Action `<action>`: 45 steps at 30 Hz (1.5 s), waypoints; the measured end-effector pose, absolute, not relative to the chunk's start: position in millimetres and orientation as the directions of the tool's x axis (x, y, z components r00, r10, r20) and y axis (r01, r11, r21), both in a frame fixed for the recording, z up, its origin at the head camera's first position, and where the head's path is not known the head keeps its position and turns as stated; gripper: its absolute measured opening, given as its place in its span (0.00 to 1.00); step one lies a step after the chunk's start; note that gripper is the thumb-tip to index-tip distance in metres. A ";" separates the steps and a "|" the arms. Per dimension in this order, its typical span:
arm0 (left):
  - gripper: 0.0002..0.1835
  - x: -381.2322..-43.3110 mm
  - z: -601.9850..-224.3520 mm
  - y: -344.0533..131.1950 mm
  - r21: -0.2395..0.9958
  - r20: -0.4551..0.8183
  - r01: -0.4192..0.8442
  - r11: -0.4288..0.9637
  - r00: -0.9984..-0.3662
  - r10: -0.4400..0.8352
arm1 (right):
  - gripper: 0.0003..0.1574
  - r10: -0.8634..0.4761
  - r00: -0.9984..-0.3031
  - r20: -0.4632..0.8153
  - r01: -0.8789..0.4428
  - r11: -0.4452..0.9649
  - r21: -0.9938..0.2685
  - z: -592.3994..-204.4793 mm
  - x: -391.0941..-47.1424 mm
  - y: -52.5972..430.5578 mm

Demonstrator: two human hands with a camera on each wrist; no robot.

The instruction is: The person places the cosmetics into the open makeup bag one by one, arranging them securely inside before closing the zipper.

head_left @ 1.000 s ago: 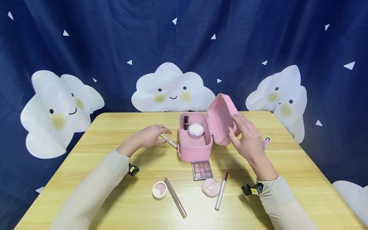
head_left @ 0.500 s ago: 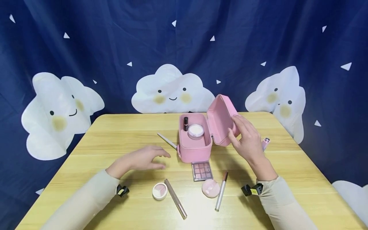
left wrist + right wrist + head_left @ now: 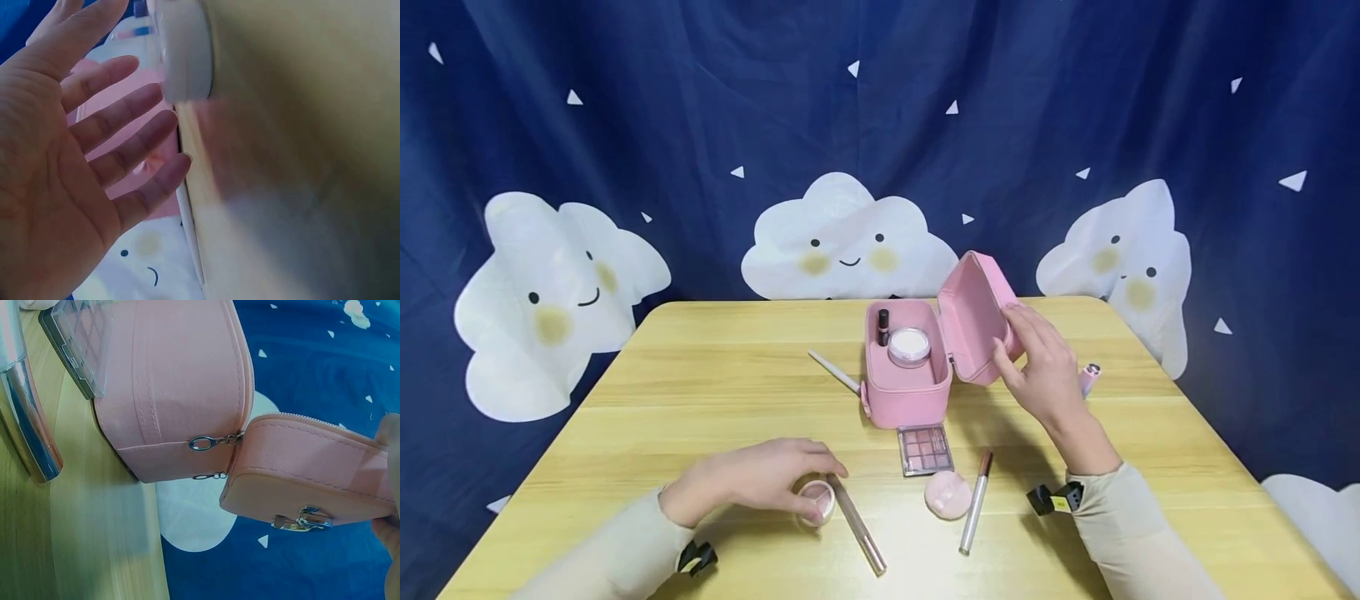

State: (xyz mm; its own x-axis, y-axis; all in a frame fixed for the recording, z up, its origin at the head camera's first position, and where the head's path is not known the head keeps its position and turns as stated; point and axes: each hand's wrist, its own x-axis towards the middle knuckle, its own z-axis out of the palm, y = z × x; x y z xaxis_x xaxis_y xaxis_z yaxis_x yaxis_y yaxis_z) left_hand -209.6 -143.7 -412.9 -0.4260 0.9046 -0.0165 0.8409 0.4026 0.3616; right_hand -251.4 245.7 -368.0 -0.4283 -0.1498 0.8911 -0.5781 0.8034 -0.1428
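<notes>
My left hand (image 3: pixel 767 477) reaches over a small round white makeup pot (image 3: pixel 822 497) with a three-part pink pan. Its thumb overlaps the pot in the head view. The left wrist view shows the fingers spread and lightly bent, fingertips close to the pot's side (image 3: pixel 185 53). My right hand (image 3: pixel 1043 367) holds the raised lid (image 3: pixel 973 312) of a pink cosmetic case (image 3: pixel 910 407) between thumb and fingers. Inside the case, a black-capped tube (image 3: pixel 883 327) stands beside a round compact (image 3: pixel 909 345).
Right of the pot lies a rose-gold tube (image 3: pixel 861 533). An eyeshadow palette (image 3: pixel 925 451), a pink powder puff (image 3: pixel 948 495) and a silver tube (image 3: pixel 976 504) lie in front of the case. A white pen-like stick (image 3: pixel 833 371) touches its left; a pink item (image 3: pixel 1090 377) lies right.
My left hand has moved from the white stick beside the case toward the front, down to the round pot. The right hand stays at the lid.
</notes>
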 end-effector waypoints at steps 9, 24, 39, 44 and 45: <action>0.30 -190.9 -416.3 -143.8 0.272 0.034 0.881 0.387 -0.410 0.911 | 0.28 -0.139 -0.409 0.902 -0.591 0.794 -0.146 -369.0 -252.9 242.6; 0.24 -193.8 -417.1 -145.7 0.214 0.089 0.904 0.371 -0.396 0.914 | 0.28 -0.141 -0.414 0.899 -0.590 0.793 -0.147 -367.3 -250.5 243.0; 0.20 -226.2 -372.3 -129.0 0.160 0.161 0.920 0.358 -0.382 0.910 | 0.28 -0.128 -0.417 0.900 -0.595 0.787 -0.163 -366.3 -251.8 245.1; 0.20 -243.0 -359.2 -120.7 0.182 0.187 0.921 0.345 -0.377 0.907 | 0.28 -0.133 -0.421 0.897 -0.592 0.790 -0.160 -366.3 -251.8 245.8; 0.20 -246.7 -356.9 -118.5 0.186 0.190 0.922 0.340 -0.373 0.908 | 0.28 -0.136 -0.423 0.896 -0.590 0.792 -0.158 -366.3 -251.7 246.0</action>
